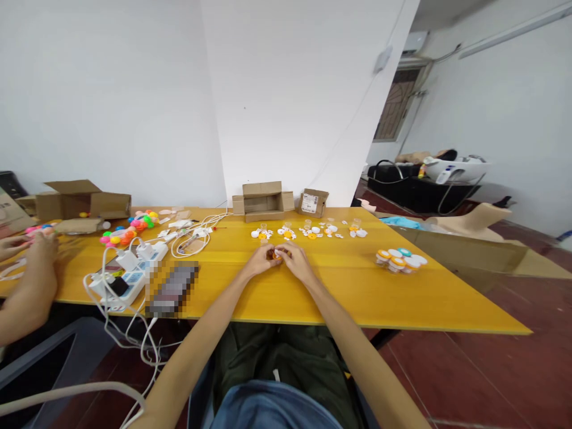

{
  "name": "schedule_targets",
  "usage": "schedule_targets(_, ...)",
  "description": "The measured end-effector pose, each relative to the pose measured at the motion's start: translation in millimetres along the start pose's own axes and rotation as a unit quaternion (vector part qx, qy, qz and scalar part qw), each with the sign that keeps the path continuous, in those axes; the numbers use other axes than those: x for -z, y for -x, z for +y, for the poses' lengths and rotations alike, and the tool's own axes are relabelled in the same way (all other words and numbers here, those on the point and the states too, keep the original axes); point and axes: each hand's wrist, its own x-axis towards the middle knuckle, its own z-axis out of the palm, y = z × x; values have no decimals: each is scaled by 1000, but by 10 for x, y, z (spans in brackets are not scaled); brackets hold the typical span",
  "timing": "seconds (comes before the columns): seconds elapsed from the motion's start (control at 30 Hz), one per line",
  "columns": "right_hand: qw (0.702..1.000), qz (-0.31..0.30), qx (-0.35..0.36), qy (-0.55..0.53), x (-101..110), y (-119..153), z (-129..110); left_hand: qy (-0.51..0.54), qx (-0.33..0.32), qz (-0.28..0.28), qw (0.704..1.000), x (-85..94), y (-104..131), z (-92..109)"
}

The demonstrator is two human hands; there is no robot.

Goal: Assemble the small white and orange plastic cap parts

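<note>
My left hand and my right hand meet over the middle of the table, both with fingers closed. Between their fingertips is a small orange-and-white piece, mostly covered, so its kind does not show. Just beyond the hands lie several small groups of parts: orange ring-shaped lids, white discs, small white pieces and clear little cups. To the right stands a cluster of small clear jars with orange, white and teal lids.
An open cardboard box and a smaller box stand by the wall. Left are a power strip with cables, a blurred phone and colourful balls. Another person's hands work at far left. A large carton adjoins the table's right.
</note>
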Motion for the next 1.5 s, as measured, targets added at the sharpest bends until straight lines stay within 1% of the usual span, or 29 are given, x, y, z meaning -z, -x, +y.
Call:
schedule_targets(0.3,1000,-11,8,-12,22,-10,24,36,11,-12,999,-2,-1,-21)
schedule_targets(0.57,999,-31,10,-9,24,-12,27,45,14,-10,999,1,-8,-32)
schedule_targets(0.8,1000,-1,-10,9,34,-18,19,67,3,-10,998,0,-18,-32)
schedule_targets(1.1,998,25,-41,35,16,-1,-35,60,-7,-8,998,-1,-21,-63)
schedule_targets(1.27,998,23,-32,55,39,3,-72,71,-1,-4,997,-11,-29,-97)
schedule_targets(1.4,999,16,-21,36,39,1,-85,77,9,-9,997,-9,-27,-99)
schedule_targets(1.5,999,29,-37,4,31,-11,-67,76,8,-3,997,0,-27,-71)
